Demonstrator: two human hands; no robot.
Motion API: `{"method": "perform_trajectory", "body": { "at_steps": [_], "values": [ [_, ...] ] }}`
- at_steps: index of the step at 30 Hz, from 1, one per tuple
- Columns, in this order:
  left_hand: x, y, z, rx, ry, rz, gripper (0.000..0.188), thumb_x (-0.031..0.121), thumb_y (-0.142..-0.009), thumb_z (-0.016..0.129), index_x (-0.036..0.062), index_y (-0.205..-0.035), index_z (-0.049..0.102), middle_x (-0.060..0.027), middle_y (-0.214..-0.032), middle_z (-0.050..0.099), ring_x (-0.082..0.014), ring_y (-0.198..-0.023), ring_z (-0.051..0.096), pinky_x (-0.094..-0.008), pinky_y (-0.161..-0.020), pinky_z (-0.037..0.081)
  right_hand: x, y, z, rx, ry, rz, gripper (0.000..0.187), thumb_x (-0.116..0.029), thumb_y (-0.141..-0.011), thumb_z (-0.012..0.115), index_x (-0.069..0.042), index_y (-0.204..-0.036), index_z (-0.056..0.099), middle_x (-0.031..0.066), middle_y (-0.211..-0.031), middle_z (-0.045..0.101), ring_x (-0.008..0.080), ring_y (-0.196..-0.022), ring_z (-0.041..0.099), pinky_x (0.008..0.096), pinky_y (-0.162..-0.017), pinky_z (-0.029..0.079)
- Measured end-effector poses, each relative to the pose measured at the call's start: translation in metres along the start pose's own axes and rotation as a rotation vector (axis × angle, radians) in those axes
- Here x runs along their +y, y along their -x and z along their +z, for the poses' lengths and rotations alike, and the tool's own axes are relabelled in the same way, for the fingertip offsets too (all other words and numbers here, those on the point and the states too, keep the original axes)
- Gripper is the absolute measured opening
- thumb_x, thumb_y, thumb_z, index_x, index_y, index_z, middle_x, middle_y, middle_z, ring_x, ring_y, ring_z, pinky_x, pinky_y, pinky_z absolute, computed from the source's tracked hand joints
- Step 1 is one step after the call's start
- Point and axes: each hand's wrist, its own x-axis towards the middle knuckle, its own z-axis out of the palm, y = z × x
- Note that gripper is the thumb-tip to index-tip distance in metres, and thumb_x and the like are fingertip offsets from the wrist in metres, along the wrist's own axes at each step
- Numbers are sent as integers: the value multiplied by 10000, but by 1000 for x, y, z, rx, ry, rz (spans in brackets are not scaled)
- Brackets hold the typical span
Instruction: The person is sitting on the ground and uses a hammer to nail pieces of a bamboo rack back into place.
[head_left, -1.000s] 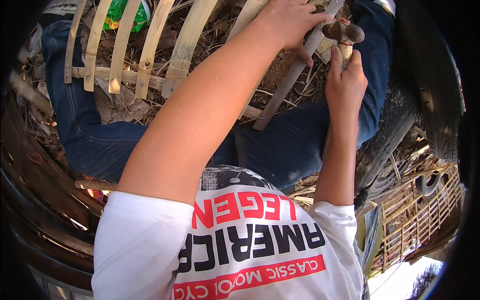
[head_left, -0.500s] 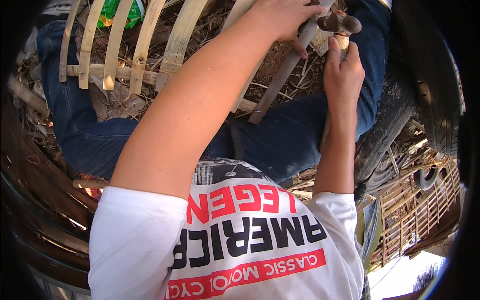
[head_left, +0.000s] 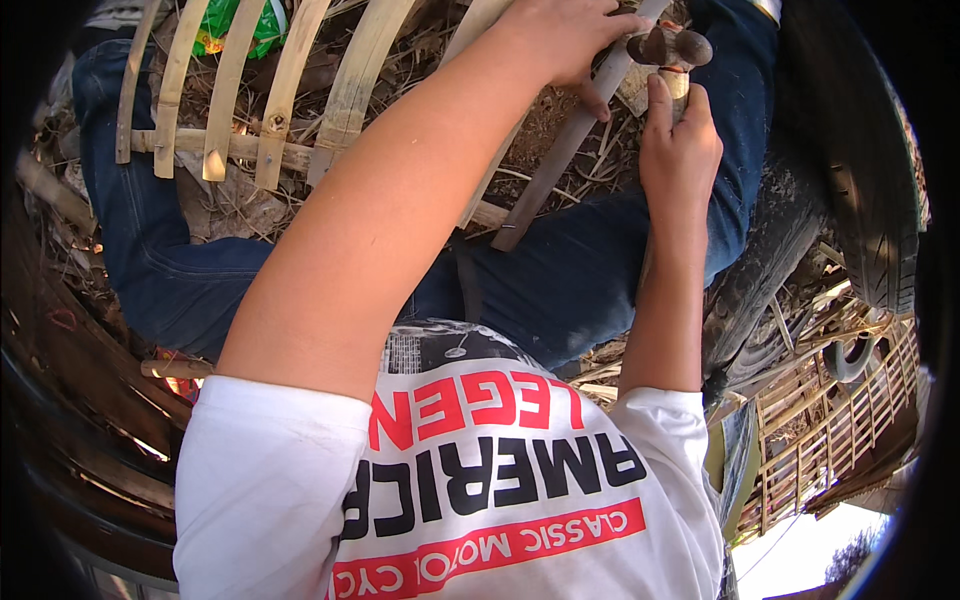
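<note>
My right hand (head_left: 680,150) is closed round the handle of a hammer (head_left: 672,50). The hammer's dark, rounded metal head is raised beside a grey-brown bamboo slat (head_left: 560,165). My left hand (head_left: 572,42) grips this slat near the top of the view, with the thumb lying on it and a finger reaching across toward the hammer head. Whether a nail is between those fingers cannot be made out. The slat's near end lies over a crosspiece by my leg, where a small nail shows. Other pale bamboo slats (head_left: 345,95) stand in a row on the left, fixed to a bamboo crosspiece (head_left: 240,145).
My legs in blue jeans (head_left: 540,290) spread around the slats. A black tyre (head_left: 870,200) stands at the right. Dry twigs and leaves litter the ground, with a green plastic packet (head_left: 265,25) at the top left. A woven bamboo panel (head_left: 840,430) lies at the lower right.
The hammer and my right hand have shifted very slightly left, along with a small drift of the whole view. My left hand keeps its place on the slat.
</note>
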Motion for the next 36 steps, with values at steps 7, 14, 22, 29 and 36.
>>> {"method": "perform_trajectory", "body": {
  "at_steps": [7, 14, 22, 29, 36],
  "values": [
    [-19, -16, 29, 232, -87, 31, 1138, 650, -528, 839, 147, -1462, 426, -87, -1441, 498, -300, -1498, 204, -708, -1156, 72, 5, 1, 0, 142, -140, 8, 305, -258, -988, 599, 45, -955, 576, 274, -771, 647, 449, -741, 655, 440, -625, 512],
    [2, -17, -16, -93, 29, -6, 1141, 659, -498, 843, 133, -1438, 466, -85, -1417, 520, -302, -1495, 209, -722, -1146, 72, -5, 14, -33, 202, -218, 65, 274, -259, -987, 614, 12, -955, 599, 183, -729, 658, 306, -664, 685, 365, -611, 511],
    [-2, -18, 12, 165, -51, 18, 1114, 620, -487, 862, 159, -1422, 472, -111, -1423, 501, -316, -1493, 209, -717, -1145, 101, -7, 9, -25, 106, -212, 47, 297, -261, -986, 607, 34, -957, 585, 213, -759, 666, 287, -676, 683, 370, -639, 511],
    [-3, -8, -3, 94, -22, -7, 1098, 598, -511, 866, 151, -1428, 459, -100, -1449, 486, -314, -1493, 214, -720, -1144, 98, 1, 5, -2, 47, -103, -35, 301, -263, -982, 602, 34, -947, 571, 267, -763, 651, 450, -741, 659, 450, -642, 516],
    [-18, -8, 17, 253, -4, -3, 1029, 566, -521, 870, 154, -1390, 505, -102, -1426, 508, -313, -1486, 240, -698, -1160, 102, -7, 10, 7, -98, -16, 16, 331, -310, -983, 580, 20, -981, 550, 315, -832, 645, 514, -821, 609, 522, -688, 486]
  ]
}}
